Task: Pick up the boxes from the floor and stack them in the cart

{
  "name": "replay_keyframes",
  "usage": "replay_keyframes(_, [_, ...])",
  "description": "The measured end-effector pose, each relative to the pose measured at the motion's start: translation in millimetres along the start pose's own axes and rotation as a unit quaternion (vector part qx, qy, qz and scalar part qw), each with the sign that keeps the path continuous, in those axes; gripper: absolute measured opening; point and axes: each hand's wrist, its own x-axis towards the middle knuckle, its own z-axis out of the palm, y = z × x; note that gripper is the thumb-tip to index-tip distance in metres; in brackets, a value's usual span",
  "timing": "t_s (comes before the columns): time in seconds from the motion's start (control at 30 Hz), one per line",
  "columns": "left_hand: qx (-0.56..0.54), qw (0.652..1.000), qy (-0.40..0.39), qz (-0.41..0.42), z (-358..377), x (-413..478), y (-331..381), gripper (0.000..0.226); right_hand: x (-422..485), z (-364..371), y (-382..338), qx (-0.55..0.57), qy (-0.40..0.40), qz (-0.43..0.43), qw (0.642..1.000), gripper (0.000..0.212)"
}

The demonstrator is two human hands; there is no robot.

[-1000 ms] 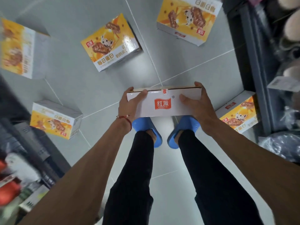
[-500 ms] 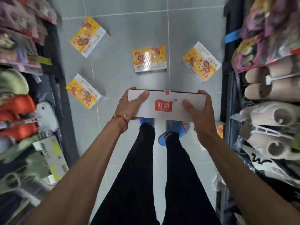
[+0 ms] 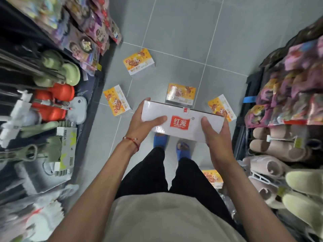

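Note:
I hold a white box with a red logo (image 3: pixel 181 115) level in front of me, above my feet. My left hand (image 3: pixel 143 121) grips its left end, thumb lying across the top face. My right hand (image 3: pixel 215 132) grips its right end the same way. Several orange-and-yellow boxes lie on the grey tiled floor: one far ahead (image 3: pixel 139 61), one to the left (image 3: pixel 116 100), one just beyond the held box (image 3: pixel 180 93), one to the right (image 3: pixel 221 107), and one by my right leg (image 3: pixel 212 177). No cart is in view.
A dark shelf (image 3: pixel 87 95) on the left carries snack bags, slippers and packaged goods. On the right stands a shelf (image 3: pixel 244 109) of colourful packets and rolled slippers. The aisle between them is narrow. My feet in blue sandals (image 3: pixel 183 151) stand under the box.
I have straightened up with the white box in both hands. The floor boxes now look smaller and farther away, and the shelves on both sides have come into view.

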Motion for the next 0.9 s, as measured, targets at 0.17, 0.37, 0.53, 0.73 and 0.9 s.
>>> replay_keyframes(0.17, [-0.058,0.993,0.104,0.026,0,-48,-9,0.077,-17,-1,-18,-0.043,-0.084,-0.047,0.994,0.040])
replay_keyframes(0.37, [-0.121,0.965,0.225,0.064,6,-120,-22,0.076,-36,1,-32,-0.134,-0.189,-0.108,0.967,0.066])
replay_keyframes(0.53, [-0.176,0.925,0.325,0.081,5,-177,-40,0.069,-62,19,-36,-0.207,-0.273,-0.149,0.928,0.072])
replay_keyframes(0.73, [-0.226,0.872,0.427,0.084,-19,-250,-93,0.076,-119,60,-16,-0.284,-0.374,-0.169,0.867,0.081])
replay_keyframes(0.9, [-0.261,0.818,0.506,0.077,-42,-326,-154,0.075,-187,96,30,-0.337,-0.461,-0.185,0.800,0.084])
